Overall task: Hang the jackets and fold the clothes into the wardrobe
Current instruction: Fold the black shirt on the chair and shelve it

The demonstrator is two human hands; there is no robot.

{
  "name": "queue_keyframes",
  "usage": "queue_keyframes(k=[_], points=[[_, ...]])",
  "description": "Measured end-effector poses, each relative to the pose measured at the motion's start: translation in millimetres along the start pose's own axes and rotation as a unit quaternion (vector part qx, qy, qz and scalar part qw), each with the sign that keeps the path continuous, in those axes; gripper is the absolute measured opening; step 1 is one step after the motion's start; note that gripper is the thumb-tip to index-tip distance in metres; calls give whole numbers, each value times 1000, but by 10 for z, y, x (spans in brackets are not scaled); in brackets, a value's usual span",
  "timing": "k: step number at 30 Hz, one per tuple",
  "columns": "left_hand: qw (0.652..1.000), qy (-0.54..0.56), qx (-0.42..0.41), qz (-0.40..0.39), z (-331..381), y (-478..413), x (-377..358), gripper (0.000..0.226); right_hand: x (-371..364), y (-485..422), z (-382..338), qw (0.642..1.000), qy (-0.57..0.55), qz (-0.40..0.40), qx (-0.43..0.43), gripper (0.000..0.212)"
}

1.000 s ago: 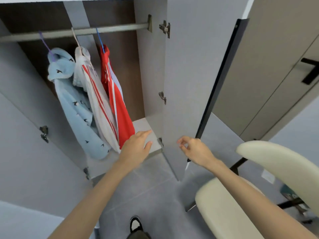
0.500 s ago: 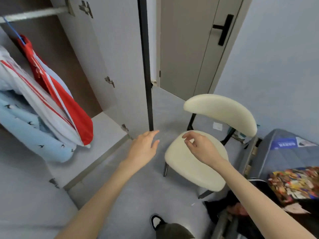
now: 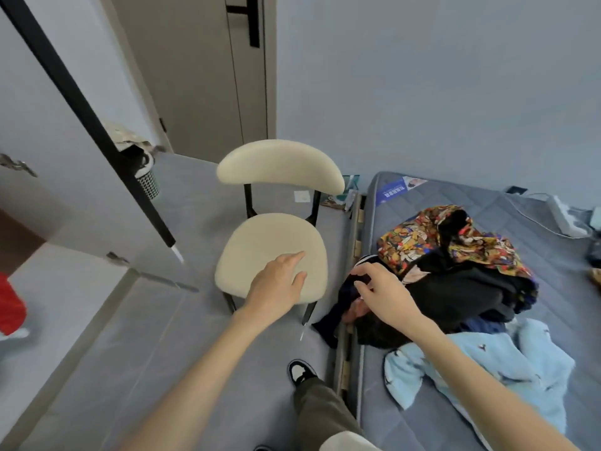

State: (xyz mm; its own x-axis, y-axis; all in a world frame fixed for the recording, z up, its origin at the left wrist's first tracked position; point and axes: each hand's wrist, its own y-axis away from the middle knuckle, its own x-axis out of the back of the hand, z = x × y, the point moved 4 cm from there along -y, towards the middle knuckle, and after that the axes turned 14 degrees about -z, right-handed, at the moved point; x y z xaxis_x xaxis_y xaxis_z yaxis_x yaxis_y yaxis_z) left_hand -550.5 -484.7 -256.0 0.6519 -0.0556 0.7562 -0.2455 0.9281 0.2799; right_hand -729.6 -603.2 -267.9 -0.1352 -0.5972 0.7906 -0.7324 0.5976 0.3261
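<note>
A red jacket point(image 3: 9, 304) is seen inside the wardrobe point(image 3: 65, 281), far left. The left hand point(image 3: 279, 288) and right hand point(image 3: 380, 294) are slack, nothing grasped.

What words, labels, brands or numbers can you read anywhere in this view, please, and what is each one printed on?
Nothing here is legible enough to quote.
Blue label at the corner of the mattress: white lettering, too small and blurred to read.
Patterned garment: busy colourful print, no words that can be made out.
Light blue garment: small dark motifs, not letters.
</note>
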Motion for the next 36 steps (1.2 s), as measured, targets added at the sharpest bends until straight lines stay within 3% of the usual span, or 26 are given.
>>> queue_keyframes(k=[8, 15, 24, 27, 31, 33, 36], points=[[997, -5, -47, -57, 494, -1020, -297, 47, 504, -320, 1092, 991, -31, 80, -98, 30], [993, 15, -68, -91, 882, -2272, -418, 46, 1039, -1103, 2294, 972, 27, 88, -216, 34], [980, 11, -58, -188, 1272, -3499, -915, 47, 1015, -1480, 3704, 919, 118, -63, -371, 55], [975, 9, -55, -216, 1348, -3704, -1102, 47, 925, -1450, 3945, 909, 157, -69, -379, 57], [968, 11, -59, -242, 1446, -3841, -1285, 47, 996, -1459, 4125, 919, 181, -20, -350, 36], [966, 10, -62, -249, 1495, -3880, -1336, 46, 1092, -1471, 4130, 934, 131, 16, -331, 31], [966, 20, -77, -245, 1601, -3928, -1324, 45, 1352, -1476, 3984, 950, -1, 130, -285, 29]])
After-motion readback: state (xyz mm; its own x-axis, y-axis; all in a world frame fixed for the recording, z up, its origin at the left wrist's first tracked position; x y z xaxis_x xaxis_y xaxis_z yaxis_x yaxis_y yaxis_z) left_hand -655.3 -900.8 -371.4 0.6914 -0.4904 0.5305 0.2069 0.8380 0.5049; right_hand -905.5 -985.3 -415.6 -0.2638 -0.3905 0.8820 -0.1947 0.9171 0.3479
